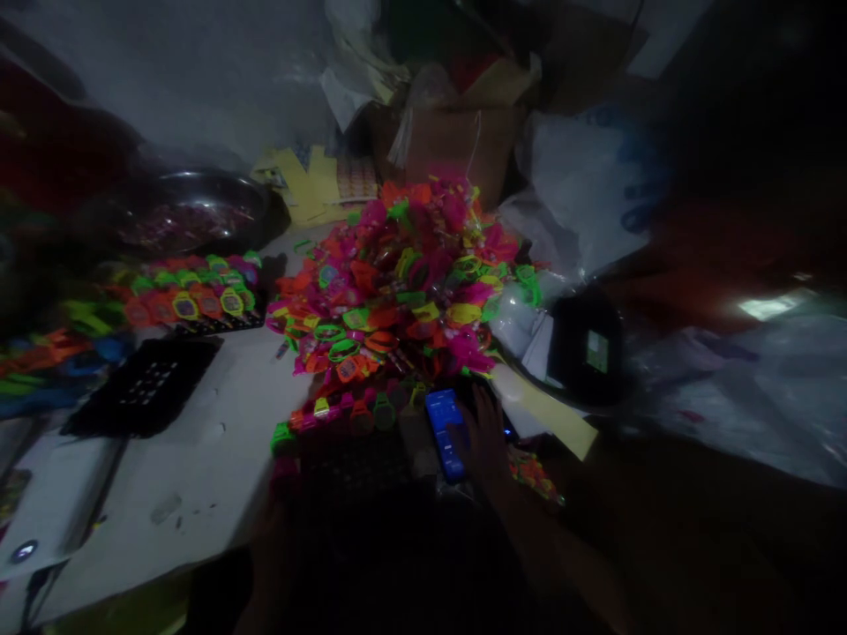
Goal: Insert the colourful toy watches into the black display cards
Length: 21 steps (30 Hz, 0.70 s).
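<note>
A phone (447,435) with a lit blue screen lies in front of a big heap of bright toy watches (397,291). My right hand (485,437) is over its right edge, fingers stretched out and apart, one reaching onto the screen. A dark tray (357,463) is left of the phone, with a row of toy watches (361,414) along its far side. My left hand (274,507) is low at the tray's left corner, by a pink watch (284,472); its fingers are lost in the dark.
A metal bowl (198,212) of small pieces stands at the back left. Nearer are rows of watches (185,304) and a black perforated tray (149,388). On the right are a yellow card strip (549,410), a dark round container (586,353) and plastic bags (747,397). The light is very dim.
</note>
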Motion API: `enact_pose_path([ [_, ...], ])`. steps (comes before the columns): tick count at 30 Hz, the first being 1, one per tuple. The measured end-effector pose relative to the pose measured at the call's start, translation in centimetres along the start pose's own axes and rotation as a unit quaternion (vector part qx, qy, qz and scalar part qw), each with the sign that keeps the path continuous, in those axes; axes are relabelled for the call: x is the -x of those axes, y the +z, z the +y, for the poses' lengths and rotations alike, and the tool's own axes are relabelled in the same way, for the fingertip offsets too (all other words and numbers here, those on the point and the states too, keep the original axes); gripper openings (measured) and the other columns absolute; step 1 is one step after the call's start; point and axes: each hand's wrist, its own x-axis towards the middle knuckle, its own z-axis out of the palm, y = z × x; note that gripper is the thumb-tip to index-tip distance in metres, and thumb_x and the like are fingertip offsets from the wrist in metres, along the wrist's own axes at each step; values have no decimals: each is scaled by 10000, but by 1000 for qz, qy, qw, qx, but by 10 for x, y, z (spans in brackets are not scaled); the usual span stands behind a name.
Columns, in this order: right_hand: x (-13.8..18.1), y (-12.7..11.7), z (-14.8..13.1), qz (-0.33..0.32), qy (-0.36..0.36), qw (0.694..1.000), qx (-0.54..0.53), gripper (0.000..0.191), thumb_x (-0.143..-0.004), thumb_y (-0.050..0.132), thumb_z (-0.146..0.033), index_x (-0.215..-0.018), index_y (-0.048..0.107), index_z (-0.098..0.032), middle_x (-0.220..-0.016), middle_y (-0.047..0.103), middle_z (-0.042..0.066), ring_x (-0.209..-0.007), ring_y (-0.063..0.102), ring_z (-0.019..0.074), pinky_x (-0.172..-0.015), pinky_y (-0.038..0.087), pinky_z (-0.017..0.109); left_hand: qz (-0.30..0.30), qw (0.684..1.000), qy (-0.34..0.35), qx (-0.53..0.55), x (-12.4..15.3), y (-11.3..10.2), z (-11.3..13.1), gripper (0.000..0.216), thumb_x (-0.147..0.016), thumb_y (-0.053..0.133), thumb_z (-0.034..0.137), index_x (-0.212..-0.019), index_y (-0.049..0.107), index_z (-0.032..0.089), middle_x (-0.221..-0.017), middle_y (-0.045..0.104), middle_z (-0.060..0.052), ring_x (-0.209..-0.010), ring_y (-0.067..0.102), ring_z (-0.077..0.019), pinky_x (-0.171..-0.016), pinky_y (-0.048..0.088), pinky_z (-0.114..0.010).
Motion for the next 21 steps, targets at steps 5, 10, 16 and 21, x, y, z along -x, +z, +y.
enact_pose_path([
  [5,-33,8,2,-9,-6,1000,23,364,-923,492,-414,-1149,623,-162,-1514,293,156,-1408,228,317,-1116,221,599,-7,1000,8,-1,0,-1,0,360,-838,447,370,-1088,617,174,-1094,649,-130,-894,649,-261,-756,534,-372],
  [10,-14,3,2,20,-16,1000,-5,277,-929,484,-367,-1036,647,-170,-1441,419,138,-1392,274,289,-1116,229,602,0,1000,6,10,-2,-3,3,362,-829,448,392,-1065,624,180,-1115,646,-138,-969,638,-288,-799,529,-393],
  [16,11,-9,4,42,5,999,-21,290,-936,461,-348,-1109,600,-161,-1345,484,154,-1317,385,262,-1102,310,544,-3,1000,-10,1,-2,-4,5,340,-813,462,381,-1028,637,184,-1030,661,-119,-855,646,-261,-698,530,-364],
  [21,3,-1,2,5,19,1000,-20,325,-934,451,-371,-1164,611,-208,-1274,527,122,-1222,451,273,-1006,415,495,11,1000,-9,12,-3,-4,7,338,-806,462,355,-1039,636,183,-1050,660,-118,-896,644,-266,-727,530,-368],
])
